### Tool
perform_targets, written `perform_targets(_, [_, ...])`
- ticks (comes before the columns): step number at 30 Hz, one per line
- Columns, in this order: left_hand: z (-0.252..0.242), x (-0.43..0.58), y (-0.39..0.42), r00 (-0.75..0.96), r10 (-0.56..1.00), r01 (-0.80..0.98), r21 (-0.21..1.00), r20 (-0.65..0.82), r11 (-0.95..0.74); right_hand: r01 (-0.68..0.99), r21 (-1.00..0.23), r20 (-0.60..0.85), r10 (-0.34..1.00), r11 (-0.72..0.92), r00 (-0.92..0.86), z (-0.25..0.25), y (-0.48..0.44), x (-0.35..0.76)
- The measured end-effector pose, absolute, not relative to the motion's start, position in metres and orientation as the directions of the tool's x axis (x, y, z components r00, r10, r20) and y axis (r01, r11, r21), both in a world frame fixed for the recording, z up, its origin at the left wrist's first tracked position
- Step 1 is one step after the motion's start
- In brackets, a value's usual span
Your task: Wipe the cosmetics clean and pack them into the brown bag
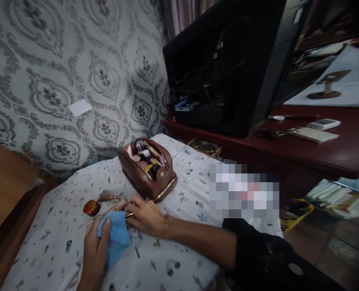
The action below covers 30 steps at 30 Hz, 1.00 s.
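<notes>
A left hand (95, 244), grip closed on a fuzzy blue cloth (115, 232), sits beside a right hand (149, 217) pinching a slim gold-and-dark item (130, 216) at the cloth's edge — both low over a white printed sheet (149, 275). Beyond — an open brown bag (161, 189), grey-patterned wallpaper (121, 85) and a dark-red bench (349, 149).

My black sleeve (260, 252) bears a pale oval mark (296, 269); beyond the sleeve's edge, my right forearm (200, 238) is bare.

Left hand (95, 243) curled, right hand (149, 217) pinching nearby.
</notes>
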<state>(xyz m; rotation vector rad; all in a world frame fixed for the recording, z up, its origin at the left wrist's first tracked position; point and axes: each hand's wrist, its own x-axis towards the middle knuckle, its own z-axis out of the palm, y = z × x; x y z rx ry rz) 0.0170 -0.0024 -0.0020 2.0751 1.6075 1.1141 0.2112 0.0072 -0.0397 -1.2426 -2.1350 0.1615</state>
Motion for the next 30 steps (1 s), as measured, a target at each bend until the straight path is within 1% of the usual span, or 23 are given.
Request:
perform_targets(6, [-0.004, 0.014, -0.004, 0.024, 0.916, 0.664, 0.678, 0.4, -0.313, 0.676, -0.449, 0.476, 0.797, 0.584, -0.372, -0.036, 0.005, 0.214])
perform_targets(12, [-0.007, 0.011, -0.003, 0.005, 0.921, 0.622, 0.72, 0.39, -0.308, 0.559, -0.508, 0.494, 0.753, 0.656, -0.434, -0.03, 0.0, 0.218])
perform_targets(14, [-0.008, 0.011, -0.003, -0.002, 0.922, 0.593, 0.743, 0.388, -0.311, 0.491, -0.555, 0.501, 0.742, 0.671, -0.447, -0.032, 0.001, 0.217])
perform_targets(17, [-0.011, 0.013, -0.004, -0.008, 0.925, 0.56, 0.767, 0.381, -0.311, 0.363, -0.671, 0.491, 0.754, 0.647, -0.436, -0.032, 0.001, 0.215])
perform_targets(19, [-0.014, 0.013, -0.005, 0.006, 0.93, 0.562, 0.768, 0.368, -0.307, 0.259, -0.763, 0.463, 0.78, 0.593, -0.421, -0.032, 0.001, 0.213])
perform_targets(21, [-0.017, 0.013, -0.005, 0.042, 0.939, 0.559, 0.771, 0.341, -0.305, 0.105, -0.855, 0.426, 0.803, 0.508, -0.416, -0.032, 0.0, 0.21])
perform_targets(22, [-0.018, 0.013, -0.006, 0.063, 0.944, 0.552, 0.777, 0.323, -0.302, 0.009, -0.897, 0.396, 0.813, 0.441, -0.426, -0.032, 0.001, 0.209])
perform_targets(24, [-0.019, 0.012, -0.006, 0.083, 0.955, 0.545, 0.789, 0.285, -0.283, -0.157, -0.954, 0.299, 0.82, 0.255, -0.488, -0.033, 0.002, 0.206])
perform_targets(26, [-0.018, 0.011, -0.006, 0.049, 0.962, 0.564, 0.788, 0.267, -0.247, -0.246, -0.966, 0.204, 0.799, 0.073, -0.565, -0.035, 0.003, 0.204])
perform_targets(27, [-0.018, 0.012, -0.006, 0.022, 0.961, 0.572, 0.785, 0.274, -0.237, -0.27, -0.963, 0.175, 0.783, 0.01, -0.596, -0.036, 0.004, 0.203])
perform_targets(30, [-0.017, 0.014, -0.006, -0.041, 0.936, 0.58, 0.771, 0.349, -0.263, -0.322, -0.941, 0.145, 0.737, -0.103, -0.661, -0.037, 0.004, 0.201])
